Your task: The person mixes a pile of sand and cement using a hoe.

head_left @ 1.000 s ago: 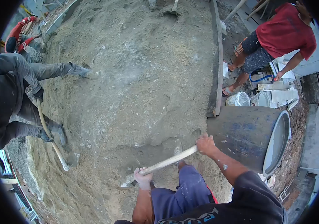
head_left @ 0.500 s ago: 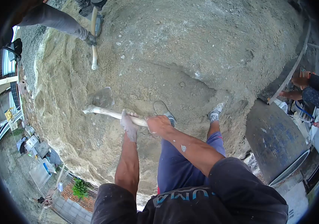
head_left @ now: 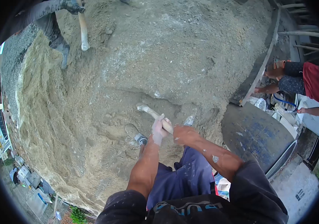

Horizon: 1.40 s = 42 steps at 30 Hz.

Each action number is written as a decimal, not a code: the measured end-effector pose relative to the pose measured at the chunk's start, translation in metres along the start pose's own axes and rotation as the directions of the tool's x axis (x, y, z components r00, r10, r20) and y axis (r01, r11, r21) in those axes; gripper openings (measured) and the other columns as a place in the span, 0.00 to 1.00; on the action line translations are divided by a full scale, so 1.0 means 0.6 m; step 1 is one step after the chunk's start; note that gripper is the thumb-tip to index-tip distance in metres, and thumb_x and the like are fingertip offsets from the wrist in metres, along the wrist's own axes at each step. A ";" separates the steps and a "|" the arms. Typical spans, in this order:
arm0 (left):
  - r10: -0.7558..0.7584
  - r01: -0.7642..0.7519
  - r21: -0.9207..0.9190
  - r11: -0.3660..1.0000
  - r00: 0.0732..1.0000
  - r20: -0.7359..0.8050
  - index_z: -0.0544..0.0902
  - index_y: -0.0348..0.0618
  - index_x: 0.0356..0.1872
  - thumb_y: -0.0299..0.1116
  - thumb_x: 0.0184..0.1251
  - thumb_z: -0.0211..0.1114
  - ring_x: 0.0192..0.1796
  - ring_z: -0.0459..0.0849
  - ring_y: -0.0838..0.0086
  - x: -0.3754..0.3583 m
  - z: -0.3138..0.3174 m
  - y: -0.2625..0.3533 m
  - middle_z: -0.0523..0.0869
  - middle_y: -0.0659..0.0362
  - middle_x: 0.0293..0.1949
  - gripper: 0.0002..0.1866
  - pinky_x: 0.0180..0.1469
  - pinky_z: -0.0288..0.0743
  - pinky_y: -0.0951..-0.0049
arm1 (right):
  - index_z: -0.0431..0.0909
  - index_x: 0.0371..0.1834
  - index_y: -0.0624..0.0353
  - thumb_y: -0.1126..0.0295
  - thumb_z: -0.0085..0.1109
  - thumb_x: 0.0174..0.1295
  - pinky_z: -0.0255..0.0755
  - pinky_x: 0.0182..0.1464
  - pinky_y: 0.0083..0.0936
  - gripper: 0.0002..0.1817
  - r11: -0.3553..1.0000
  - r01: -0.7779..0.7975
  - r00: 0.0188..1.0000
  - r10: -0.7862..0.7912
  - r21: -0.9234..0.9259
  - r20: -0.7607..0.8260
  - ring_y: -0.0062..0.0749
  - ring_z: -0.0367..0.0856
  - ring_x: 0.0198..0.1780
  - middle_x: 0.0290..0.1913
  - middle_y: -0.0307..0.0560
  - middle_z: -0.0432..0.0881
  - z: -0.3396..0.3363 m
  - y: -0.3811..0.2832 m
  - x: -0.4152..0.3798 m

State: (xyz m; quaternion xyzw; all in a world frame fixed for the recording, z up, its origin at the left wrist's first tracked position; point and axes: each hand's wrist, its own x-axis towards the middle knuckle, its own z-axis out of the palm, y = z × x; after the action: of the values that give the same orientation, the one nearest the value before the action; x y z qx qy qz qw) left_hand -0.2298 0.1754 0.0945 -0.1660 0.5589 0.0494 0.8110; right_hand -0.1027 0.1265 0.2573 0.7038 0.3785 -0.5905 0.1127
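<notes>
My left hand (head_left: pixel 160 129), coated in pale dust, is closed round the middle of a wooden tool handle (head_left: pixel 150 111). My right hand (head_left: pixel 183 134) grips the same handle at its near end. The handle slants up and left over grey sand (head_left: pixel 159 74), and its far end is caked with pale material. No blade can be made out at that end. One of my shoes (head_left: pixel 140 139) stands on the sand below the handle; the other (head_left: pixel 189 120) is partly hidden behind my right hand.
A co-worker (head_left: pixel 55 37) at the upper left holds another wooden handle (head_left: pixel 83 31). Another person (head_left: pixel 297 80) is at the right, beside a long board (head_left: pixel 266 61). A large dark, scratched panel (head_left: pixel 256 130) lies at the right. Assorted items lie at the lower left.
My hands and the handle have moved right, the handle's far end now nearer my feet. The blade seen earlier is no longer visible. The view has shifted, and the co-worker's handle has risen.
</notes>
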 end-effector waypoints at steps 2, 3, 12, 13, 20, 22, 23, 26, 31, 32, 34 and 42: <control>0.130 -0.130 -0.011 0.991 0.991 -0.045 0.67 0.46 0.44 0.37 0.66 0.63 0.34 0.78 0.68 0.013 0.025 0.008 0.76 0.57 0.35 0.15 0.40 0.79 0.65 | 0.77 0.47 0.69 0.72 0.55 0.54 0.78 0.43 0.44 0.18 0.995 0.088 0.994 -0.085 -0.046 0.062 0.52 0.85 0.43 0.39 0.62 0.85 -0.126 0.027 -0.068; 0.173 -0.172 0.016 0.985 0.983 -0.070 0.66 0.45 0.46 0.39 0.66 0.64 0.36 0.78 0.67 -0.010 0.066 -0.001 0.75 0.57 0.37 0.17 0.44 0.80 0.62 | 0.78 0.47 0.66 0.73 0.56 0.53 0.78 0.42 0.44 0.17 0.987 0.142 0.982 -0.130 -0.078 0.140 0.51 0.86 0.43 0.39 0.61 0.85 -0.184 0.060 -0.106; 0.200 -0.168 -0.232 0.958 0.972 0.124 0.74 0.43 0.34 0.42 0.67 0.59 0.41 0.81 0.65 0.033 0.393 -0.209 0.80 0.59 0.32 0.12 0.54 0.75 0.51 | 0.79 0.45 0.48 0.67 0.60 0.52 0.75 0.40 0.43 0.15 0.832 -0.279 0.899 0.050 -0.480 -0.434 0.44 0.83 0.41 0.35 0.45 0.84 -0.472 0.572 -0.432; 0.120 -0.078 -0.223 0.972 0.976 0.181 0.75 0.43 0.34 0.39 0.67 0.58 0.42 0.81 0.64 0.008 0.497 -0.258 0.81 0.59 0.33 0.10 0.55 0.74 0.51 | 0.79 0.45 0.46 0.68 0.62 0.50 0.73 0.44 0.41 0.16 0.783 -0.386 0.830 0.064 -0.487 -0.554 0.40 0.81 0.46 0.38 0.41 0.82 -0.498 0.614 -0.493; -0.065 0.194 -0.167 0.967 0.815 0.575 0.79 0.43 0.35 0.36 0.68 0.57 0.49 0.82 0.63 -0.040 0.748 -0.482 0.83 0.58 0.36 0.08 0.58 0.72 0.48 | 0.80 0.41 0.50 0.73 0.59 0.49 0.71 0.44 0.39 0.14 0.619 -0.768 0.289 0.106 -0.164 -0.952 0.40 0.72 0.50 0.40 0.40 0.75 -0.548 0.691 -0.708; -0.034 0.119 -0.141 0.983 0.869 0.494 0.78 0.44 0.36 0.36 0.66 0.59 0.47 0.82 0.64 -0.057 0.693 -0.446 0.83 0.60 0.35 0.07 0.56 0.72 0.50 | 0.80 0.41 0.51 0.73 0.59 0.50 0.70 0.44 0.40 0.13 0.678 -0.717 0.333 0.133 -0.159 -0.933 0.40 0.72 0.50 0.39 0.41 0.75 -0.506 0.687 -0.663; -0.014 0.077 -0.121 0.990 0.889 0.458 0.77 0.44 0.36 0.36 0.65 0.60 0.46 0.82 0.65 -0.071 0.658 -0.413 0.82 0.60 0.35 0.07 0.55 0.73 0.51 | 0.81 0.43 0.50 0.68 0.63 0.53 0.71 0.47 0.41 0.13 0.696 -0.702 0.385 0.191 -0.152 -0.903 0.40 0.74 0.52 0.42 0.40 0.78 -0.476 0.665 -0.626; 0.090 -0.083 -0.042 0.996 0.974 0.207 0.75 0.49 0.28 0.38 0.64 0.58 0.42 0.81 0.69 -0.026 0.467 -0.284 0.81 0.63 0.32 0.08 0.54 0.70 0.54 | 0.84 0.39 0.50 0.65 0.59 0.57 0.70 0.48 0.42 0.09 0.800 -0.591 0.450 0.220 -0.104 -0.865 0.39 0.74 0.52 0.43 0.39 0.80 -0.325 0.636 -0.430; 0.237 -0.277 -0.133 0.952 0.937 -0.256 0.70 0.54 0.21 0.39 0.60 0.54 0.28 0.76 0.73 -0.072 0.057 -0.030 0.73 0.68 0.20 0.09 0.56 0.70 0.40 | 0.85 0.44 0.46 0.63 0.54 0.61 0.66 0.53 0.43 0.12 0.923 -0.385 0.799 0.319 -0.026 -0.510 0.39 0.73 0.57 0.47 0.38 0.82 -0.052 0.393 -0.138; 0.260 -0.315 -0.145 0.938 0.916 -0.306 0.70 0.55 0.21 0.39 0.60 0.53 0.28 0.76 0.73 -0.094 -0.024 0.024 0.72 0.68 0.20 0.10 0.57 0.68 0.37 | 0.85 0.43 0.47 0.63 0.54 0.61 0.68 0.52 0.43 0.12 0.948 -0.317 0.856 0.268 -0.040 -0.442 0.41 0.75 0.56 0.47 0.40 0.83 0.003 0.336 -0.102; 0.338 -0.415 -0.108 0.903 0.844 -0.416 0.69 0.56 0.21 0.41 0.61 0.53 0.27 0.74 0.73 -0.171 -0.154 0.116 0.72 0.67 0.19 0.10 0.57 0.69 0.40 | 0.85 0.44 0.49 0.64 0.54 0.60 0.71 0.51 0.44 0.13 0.993 -0.107 0.968 0.092 -0.053 -0.232 0.45 0.79 0.54 0.46 0.44 0.84 0.089 0.226 -0.043; 0.704 -0.802 -0.059 0.594 0.553 -0.446 0.70 0.53 0.24 0.41 0.69 0.56 0.21 0.72 0.76 -0.465 -0.388 0.430 0.71 0.67 0.18 0.12 0.27 0.71 0.73 | 0.75 0.51 0.57 0.67 0.51 0.59 0.76 0.48 0.45 0.16 0.850 0.526 0.847 -0.526 0.024 0.077 0.50 0.83 0.47 0.41 0.51 0.85 0.206 -0.250 0.058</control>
State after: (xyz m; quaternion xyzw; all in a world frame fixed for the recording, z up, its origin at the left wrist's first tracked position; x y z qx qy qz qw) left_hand -0.6091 0.3719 0.2223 -0.0174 0.7081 0.4335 0.5571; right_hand -0.2939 0.1689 0.2342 0.5490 0.5511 -0.6272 -0.0385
